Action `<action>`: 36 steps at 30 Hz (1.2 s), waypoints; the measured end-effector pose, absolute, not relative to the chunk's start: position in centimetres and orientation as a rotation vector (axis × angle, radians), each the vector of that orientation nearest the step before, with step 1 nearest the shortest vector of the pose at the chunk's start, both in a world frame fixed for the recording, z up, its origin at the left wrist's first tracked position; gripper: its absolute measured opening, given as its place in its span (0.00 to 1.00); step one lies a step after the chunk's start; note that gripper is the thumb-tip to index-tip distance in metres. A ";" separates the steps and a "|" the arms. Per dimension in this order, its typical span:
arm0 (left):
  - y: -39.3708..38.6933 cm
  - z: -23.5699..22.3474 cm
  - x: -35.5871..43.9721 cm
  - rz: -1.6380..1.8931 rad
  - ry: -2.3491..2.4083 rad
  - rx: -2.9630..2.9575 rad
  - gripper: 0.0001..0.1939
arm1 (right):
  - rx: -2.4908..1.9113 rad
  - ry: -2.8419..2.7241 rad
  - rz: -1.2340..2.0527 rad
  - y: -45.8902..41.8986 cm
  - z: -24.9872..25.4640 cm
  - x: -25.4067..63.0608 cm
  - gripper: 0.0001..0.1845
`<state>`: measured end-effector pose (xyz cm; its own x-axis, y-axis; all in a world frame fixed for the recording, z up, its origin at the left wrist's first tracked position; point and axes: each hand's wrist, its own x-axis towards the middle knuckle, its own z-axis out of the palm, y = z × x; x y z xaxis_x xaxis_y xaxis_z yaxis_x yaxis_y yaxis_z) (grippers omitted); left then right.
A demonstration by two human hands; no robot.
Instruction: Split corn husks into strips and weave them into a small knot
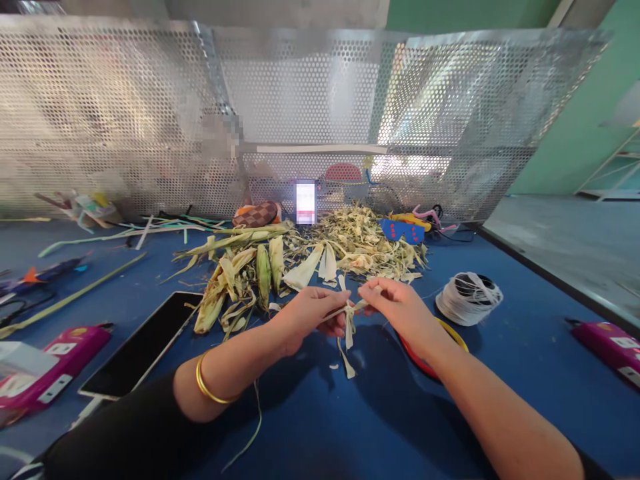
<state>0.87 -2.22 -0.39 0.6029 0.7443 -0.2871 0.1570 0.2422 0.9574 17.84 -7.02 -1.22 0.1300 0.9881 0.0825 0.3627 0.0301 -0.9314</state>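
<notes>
My left hand (pixel 309 315) and my right hand (pixel 397 308) meet above the blue table (pixel 525 360), both pinched on a pale strip of corn husk (pixel 349 323) that looks knotted between them, its loose ends hanging down. A gold bangle (pixel 205 383) sits on my left wrist. Behind the hands lies a pile of corn husks (pixel 370 247), with unhusked corn cobs (pixel 240 277) to its left.
A spool of white string (pixel 469 298) lies right of my hands, with a red and yellow ring (pixel 453 330) partly under my right wrist. A dark tablet (pixel 145 343) and pink packs (pixel 60 363) sit at left, another pink pack (pixel 613 347) at right. A perforated metal screen (pixel 300 107) walls the back.
</notes>
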 end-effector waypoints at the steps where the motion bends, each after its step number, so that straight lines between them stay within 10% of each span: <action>1: -2.2 -0.4 0.9 0.481 0.878 1.291 0.23 | -1.510 -1.412 0.876 -7.0 -1.2 17.8 0.13; 18: -1.7 -0.2 0.6 0.320 0.895 1.240 0.20 | -1.464 -1.333 0.646 -7.1 -2.0 16.6 0.09; 26: -1.5 0.2 0.2 0.453 0.818 1.132 0.19 | -1.101 -1.915 -0.540 -8.5 -1.1 16.6 0.11; 36: -1.8 0.2 0.3 0.625 0.849 1.083 0.13 | -0.983 -2.286 -0.785 -9.1 -1.8 15.4 0.18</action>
<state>0.34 -1.78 0.24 0.5426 0.7913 -0.2819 -0.0340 0.3560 0.9339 15.35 -9.09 -1.79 -0.5973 0.4616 0.6559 0.7671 0.5673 0.2994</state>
